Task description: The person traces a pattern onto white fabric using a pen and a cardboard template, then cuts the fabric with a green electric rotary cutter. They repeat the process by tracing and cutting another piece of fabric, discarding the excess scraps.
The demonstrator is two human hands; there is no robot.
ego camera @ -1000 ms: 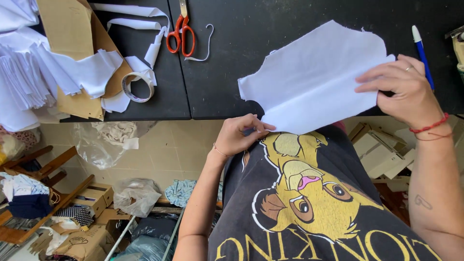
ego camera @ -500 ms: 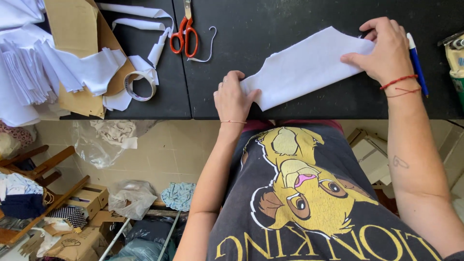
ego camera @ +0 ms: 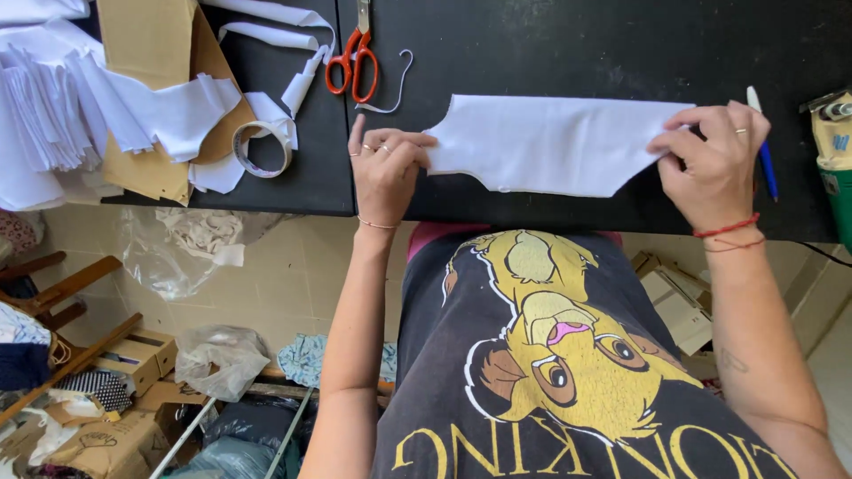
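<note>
White fabric piece (ego camera: 546, 142) cut to shape, laid flat on black bench (ego camera: 568, 35). Left hand (ego camera: 386, 164) pinching left end, right hand (ego camera: 710, 155) pinching right end. Scissors (ego camera: 353, 62) idle; cut stack (ego camera: 53, 115) aside.

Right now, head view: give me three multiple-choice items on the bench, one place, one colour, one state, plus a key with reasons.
1. Where does the tape roll lie?
A. left of the scissors
B. on the white cloth piece
C. beside the pen

2. What colour are the scissor handles?
A. blue
B. orange-red
C. black

3. How is the white cloth piece held?
A. lifted clear of the table
B. crumpled in one fist
C. flat, one end under each hand

Key: 1 A, the roll sits among offcuts, left. 2 B, orange-red loops. 3 C, left hand and right hand pin its ends.
</note>
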